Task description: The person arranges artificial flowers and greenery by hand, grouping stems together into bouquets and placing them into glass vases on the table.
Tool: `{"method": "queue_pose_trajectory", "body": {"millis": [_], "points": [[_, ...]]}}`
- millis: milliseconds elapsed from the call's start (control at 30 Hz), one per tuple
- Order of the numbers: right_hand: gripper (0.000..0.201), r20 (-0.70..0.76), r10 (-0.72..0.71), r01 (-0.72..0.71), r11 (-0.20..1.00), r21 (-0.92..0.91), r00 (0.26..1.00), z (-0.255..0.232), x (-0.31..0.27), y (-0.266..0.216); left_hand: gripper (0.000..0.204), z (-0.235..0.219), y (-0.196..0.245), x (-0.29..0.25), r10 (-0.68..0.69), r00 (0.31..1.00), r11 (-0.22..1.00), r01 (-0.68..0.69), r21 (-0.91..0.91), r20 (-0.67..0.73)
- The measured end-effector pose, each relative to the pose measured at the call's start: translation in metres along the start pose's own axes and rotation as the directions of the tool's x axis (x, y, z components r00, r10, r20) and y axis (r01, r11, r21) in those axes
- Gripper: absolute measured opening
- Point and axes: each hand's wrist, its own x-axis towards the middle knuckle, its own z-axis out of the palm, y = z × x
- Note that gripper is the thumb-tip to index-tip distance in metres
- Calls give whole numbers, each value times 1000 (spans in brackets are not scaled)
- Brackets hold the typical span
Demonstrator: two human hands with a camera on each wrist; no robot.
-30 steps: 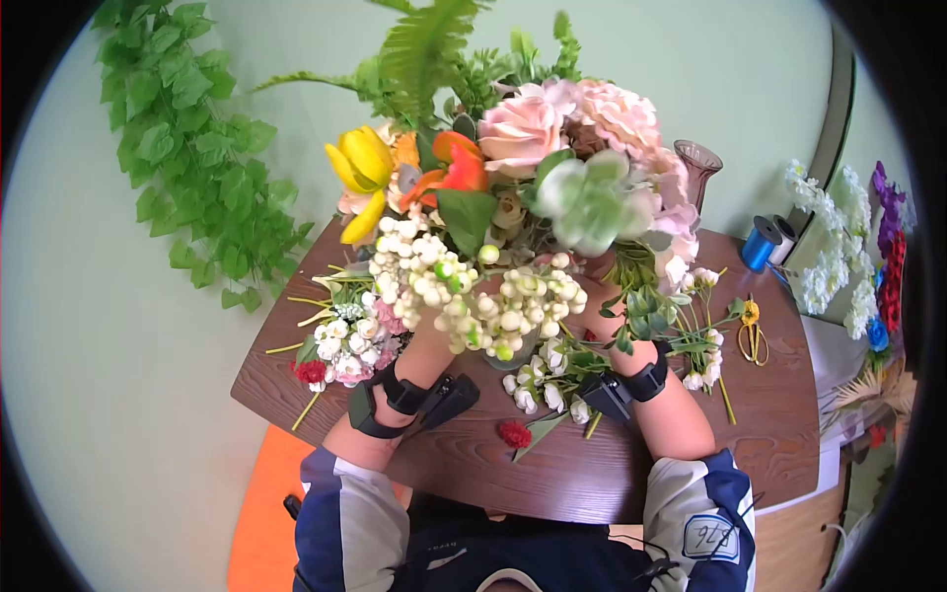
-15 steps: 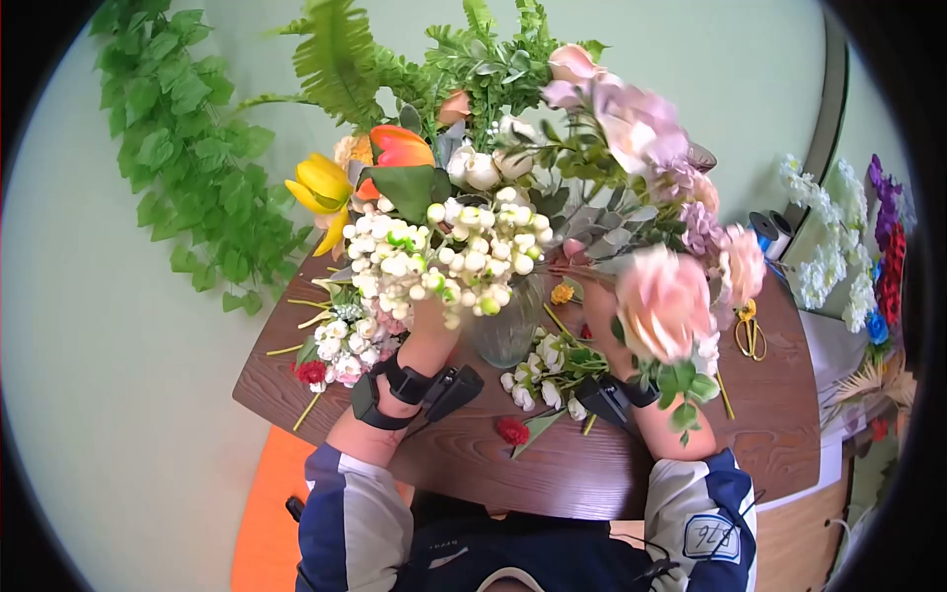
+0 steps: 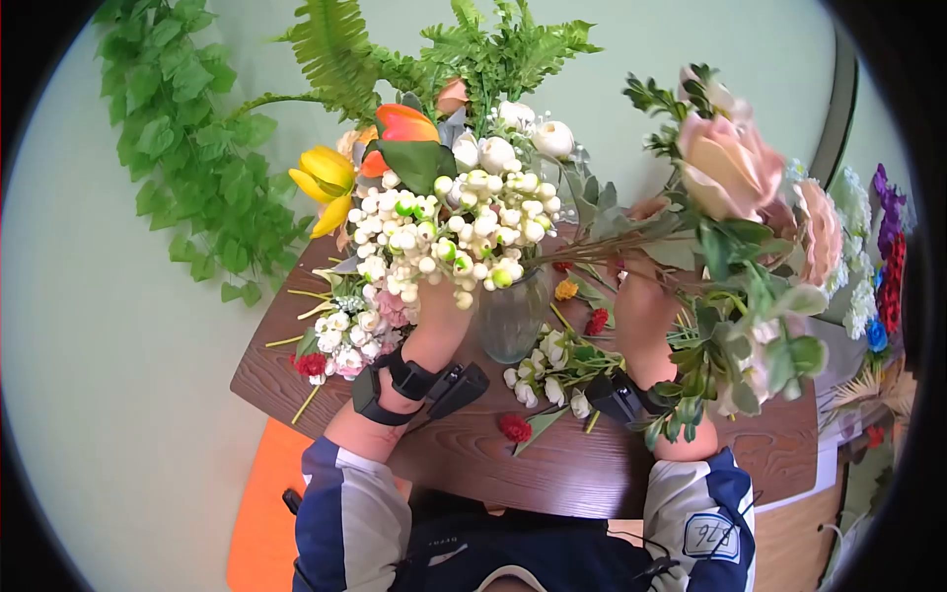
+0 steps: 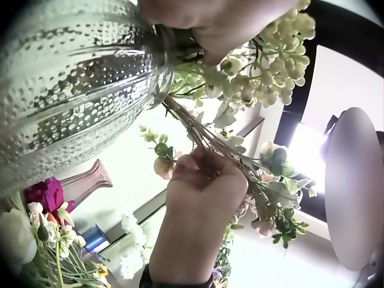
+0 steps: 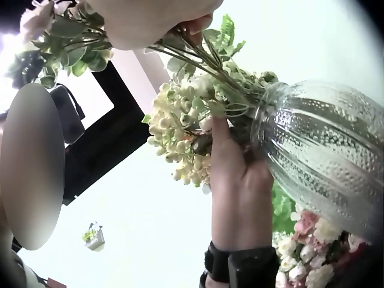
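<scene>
- Dark wooden table point(image 3: 592, 474) fills the lower middle of the head view, set against a pale green wall, with the person's blue and white sleeves at its near edge.
- Near the front edge, loose cuttings lie on the wood: a small red flower head point(image 3: 514, 430) and a scatter of white buds point(image 3: 538, 387) between the two forearms.
- Left hand point(image 3: 437, 318) reaches up at the neck of a dimpled clear glass vase point(image 3: 510, 321). In the right wrist view its fingers curl against the stems at the rim, among the white berry clusters point(image 3: 454, 232).
- Right hand point(image 3: 639, 314) is just right of the vase. In the left wrist view its fingers are closed round a bundle of thin stems point(image 4: 204, 135) that run from the fist into the vase mouth.
- That bundle leans out to the right, away from the vase, carrying pink roses point(image 3: 725, 163) and green leaves above and beyond the right hand.
- At the left end of the table lies a pile of small white, pink and red flowers point(image 3: 340, 345).
- Standing in the vase behind the berries are a yellow tulip point(image 3: 324, 178), an orange tulip point(image 3: 404, 126) and fern fronds point(image 3: 340, 44).
- Farther back, a green ivy garland point(image 3: 178, 128) hangs on the wall, and more coloured flowers point(image 3: 883, 257) stand at the far right.
</scene>
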Motion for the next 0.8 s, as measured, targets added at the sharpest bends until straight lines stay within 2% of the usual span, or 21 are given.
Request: {"method": "queue_pose_trajectory", "body": {"millis": [33,67,100,133,167,200,233,267,300,333,367,500,533,567,600,633,667,700,733,767,800], "points": [[9,353,163,-356,719,597,921,-18,23,2,17,5,-5,0,-26,999,990,19,-141,-45],[9,356,162,-358,718,597,920,-19,24,-1,18,4,-1,2,-57,995,960,31,-279,-86],[9,365,153,-359,711,605,918,-21,25,-3,21,-9,7,4,135,991,974,-136,179,22],[8,373,144,-360,703,613,917,-22,27,-5,21,-8,6,5,134,991,974,-136,179,22],[8,380,134,-360,696,621,915,-17,37,-5,22,-5,5,5,73,997,997,-74,-39,-17],[8,387,124,-360,689,629,914,-6,55,-5,22,-1,4,5,5,999,966,-16,-258,-42],[8,393,114,-359,682,637,913,0,67,-6,22,8,1,5,6,988,918,-68,-392,-156],[8,399,103,-358,675,645,911,3,70,-45,22,18,-16,7,6,987,917,-68,-393,-158],[8,404,91,-357,668,653,910,7,80,-41,23,30,-39,10,138,985,973,-155,-169,-107],[8,409,81,-356,660,662,909,10,89,-37,23,36,-51,13,254,967,966,-252,58,-27],[8,415,70,-357,652,670,907,-5,74,-35,22,34,-45,15,241,968,968,-236,80,-65],[9,443,33,-368,614,698,896,-10,85,-22,20,27,-40,15,296,951,955,-292,57,-89],[9,451,22,-371,604,705,892,-9,86,-19,20,26,-38,14,254,966,966,-253,47,-37],[9,458,12,-374,595,712,889,-47,66,-7,19,23,-32,15,213,977,976,-213,39,15],[10,463,1,-376,586,718,886,-26,72,-20,19,18,-26,18,212,977,976,-212,40,15],[10,468,-9,-378,577,724,884,-12,94,-19,19,9,-14,23,412,902,896,-377,236,-125],[11,472,-21,-378,568,731,882,3,117,-17,19,-1,1,26,608,764,758,-479,443,-216],[11,474,-34,-377,559,739,880,9,129,-17,17,-11,19,26,456,876,850,-377,368,-155],[11,475,-46,-375,550,746,879,3,126,-24,17,1,5,31,458,875,849,-378,369,-158],[12,476,-58,-374,541,754,877,-5,120,-23,15,21,-20,39,361,928,860,-296,416,-87],[12,479,-69,-374,532,760,875,-14,114,-23,13,25,-21,44,254,967,857,-215,468,-20]]}}
